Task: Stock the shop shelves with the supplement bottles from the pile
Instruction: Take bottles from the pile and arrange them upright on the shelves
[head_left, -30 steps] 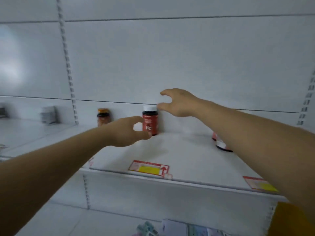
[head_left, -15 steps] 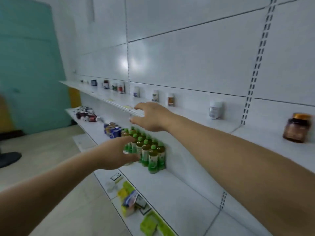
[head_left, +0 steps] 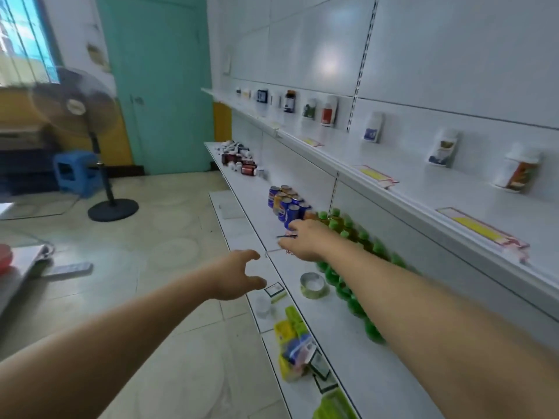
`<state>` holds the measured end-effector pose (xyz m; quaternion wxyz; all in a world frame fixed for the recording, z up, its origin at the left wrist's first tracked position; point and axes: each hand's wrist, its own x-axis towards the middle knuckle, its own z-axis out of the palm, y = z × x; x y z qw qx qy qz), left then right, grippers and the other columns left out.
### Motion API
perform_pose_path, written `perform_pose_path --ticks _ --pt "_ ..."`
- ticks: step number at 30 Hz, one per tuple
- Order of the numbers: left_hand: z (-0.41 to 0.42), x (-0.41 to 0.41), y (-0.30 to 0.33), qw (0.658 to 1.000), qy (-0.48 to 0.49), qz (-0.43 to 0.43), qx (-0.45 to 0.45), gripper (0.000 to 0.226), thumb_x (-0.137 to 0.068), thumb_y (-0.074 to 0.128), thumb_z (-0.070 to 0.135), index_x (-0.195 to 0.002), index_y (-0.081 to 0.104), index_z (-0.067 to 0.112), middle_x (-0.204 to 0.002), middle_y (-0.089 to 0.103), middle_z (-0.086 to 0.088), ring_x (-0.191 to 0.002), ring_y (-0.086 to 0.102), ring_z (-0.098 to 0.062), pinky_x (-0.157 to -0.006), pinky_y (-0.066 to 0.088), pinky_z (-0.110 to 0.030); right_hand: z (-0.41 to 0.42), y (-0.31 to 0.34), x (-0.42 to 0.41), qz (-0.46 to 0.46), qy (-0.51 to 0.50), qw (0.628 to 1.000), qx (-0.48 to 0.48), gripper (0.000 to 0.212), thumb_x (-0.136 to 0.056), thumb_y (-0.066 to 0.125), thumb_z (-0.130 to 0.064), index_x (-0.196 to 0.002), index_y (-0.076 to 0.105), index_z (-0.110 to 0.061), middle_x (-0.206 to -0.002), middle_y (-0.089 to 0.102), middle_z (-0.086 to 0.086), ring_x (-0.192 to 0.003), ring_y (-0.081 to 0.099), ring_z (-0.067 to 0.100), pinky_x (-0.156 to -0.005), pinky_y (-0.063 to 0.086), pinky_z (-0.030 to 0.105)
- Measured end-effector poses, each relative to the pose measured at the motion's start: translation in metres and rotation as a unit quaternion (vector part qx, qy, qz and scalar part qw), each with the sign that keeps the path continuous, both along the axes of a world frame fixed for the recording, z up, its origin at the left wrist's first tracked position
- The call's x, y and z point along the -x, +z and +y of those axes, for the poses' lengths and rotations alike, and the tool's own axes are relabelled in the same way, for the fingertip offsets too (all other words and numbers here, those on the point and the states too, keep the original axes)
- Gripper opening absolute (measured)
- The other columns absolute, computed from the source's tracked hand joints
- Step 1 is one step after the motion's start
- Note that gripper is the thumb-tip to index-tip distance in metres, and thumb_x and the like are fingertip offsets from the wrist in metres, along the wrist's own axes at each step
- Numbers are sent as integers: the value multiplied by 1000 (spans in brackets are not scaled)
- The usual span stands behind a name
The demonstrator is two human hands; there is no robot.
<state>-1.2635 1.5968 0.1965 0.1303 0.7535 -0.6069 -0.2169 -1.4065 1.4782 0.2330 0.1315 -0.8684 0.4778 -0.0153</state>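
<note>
Reaching forward at frame centre, both the left hand (head_left: 236,275) and right hand (head_left: 304,240) are loosely spread, holding nothing. Pile (head_left: 239,160) lies on the middle shelf (head_left: 348,343), upper centre.

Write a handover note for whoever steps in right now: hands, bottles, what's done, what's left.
Left hand: empty, fingers loosely spread, out over the aisle floor.
Right hand: empty, open, stretched out beside the middle shelf, near the cans.
Pile: supplement bottles lying loose at the far end of the middle shelf.
Done: single bottles stand spaced along the top shelf, the nearest one included.
Left: walk to the pile, pick up bottles, fill the gaps on the top shelf. Most of the pile remains.
</note>
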Motion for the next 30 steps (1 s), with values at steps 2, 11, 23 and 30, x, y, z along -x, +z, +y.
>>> perform_pose_path --ticks 2,11,23,30 --pt "-41 -27 -1 1000 7 -4 -5 68 -86 61 46 -143 34 22 -149 35 -4 -133 38 -22 -109 32 -33 -44 -3 -32 -7 0 1000 -9 70 -85 43 -61 -145 35 -25 -149 38 6 -128 44 30 -102 41 44" --pt "-186 -184 3 998 58 6 10 66 -86 59 47 -143 34 25 -145 40 -2 -126 44 -21 -101 36 -31 -202 3 -198 -11 26 1000 -10 64 -91 43 -56 -145 35 -22 -149 36 8 -130 41 29 -101 40 41" --pt "-402 -466 -16 1000 23 6 -11 64 -86 57 48 -142 35 25 -147 38 0 -129 43 -20 -106 37 -34 -408 -20 -454 -49 -24 998 -21 61 -93 43 -54 -144 37 -21 -148 39 5 -128 43 26 -99 40 38" --pt "-547 -580 -28 999 2 28 -27 64 -88 58 44 -143 35 22 -149 34 -3 -133 38 -21 -105 32 -31 -542 -43 -546 -43 -65 996 -38 62 -92 45 -55 -144 37 -21 -149 37 5 -131 41 26 -101 38 37"
